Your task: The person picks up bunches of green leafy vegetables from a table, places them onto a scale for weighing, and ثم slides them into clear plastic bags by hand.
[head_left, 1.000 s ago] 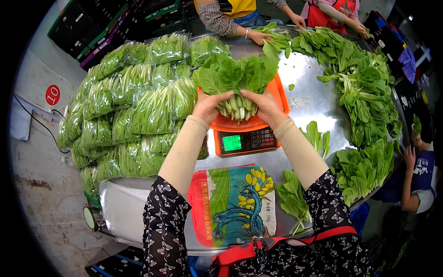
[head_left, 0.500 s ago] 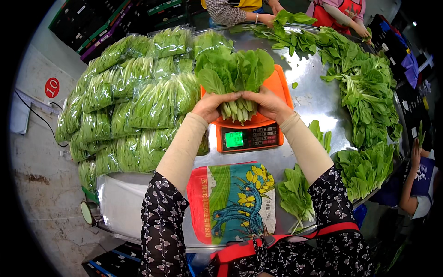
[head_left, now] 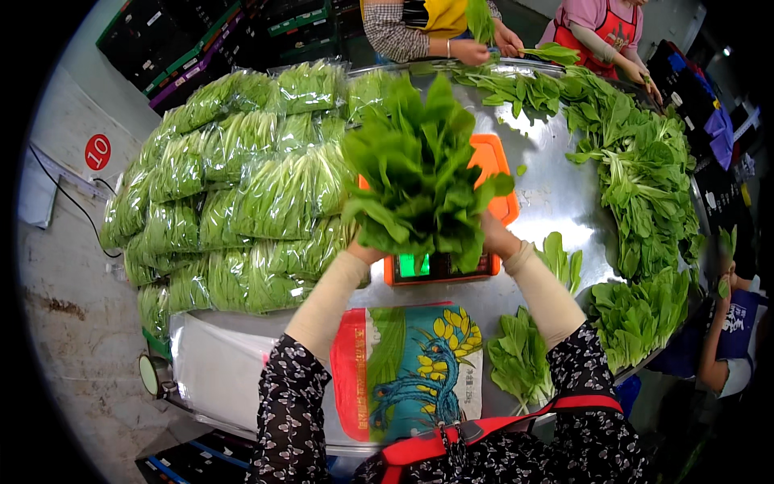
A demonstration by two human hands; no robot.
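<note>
A large bunch of leafy greens [head_left: 423, 165] is gripped from both sides by my hands, its leaves fanned upward and slightly blurred. My left hand [head_left: 364, 247] is on its left side and my right hand [head_left: 500, 237] on its right; the leaves hide most of the fingers and all the stems. The bunch is over the orange scale [head_left: 490, 153], covering much of its tray and keypad. Part of the scale's lit green display [head_left: 414, 264] shows below the leaves. Whether the bunch touches the tray, I cannot tell.
Bagged greens [head_left: 266, 189] are stacked at left on the metal table [head_left: 556, 153]. A printed sack [head_left: 415, 371] and clear plastic bags [head_left: 214, 355] lie nearer me. Loose greens [head_left: 645, 177] line the right side; a small bunch [head_left: 520, 355] lies by my right forearm. Co-workers stand around the table.
My hands have lowered toward me with the bunch and tipped it, so its leaves now face up and its stems are hidden. A co-worker at the far side has moved a leaf.
</note>
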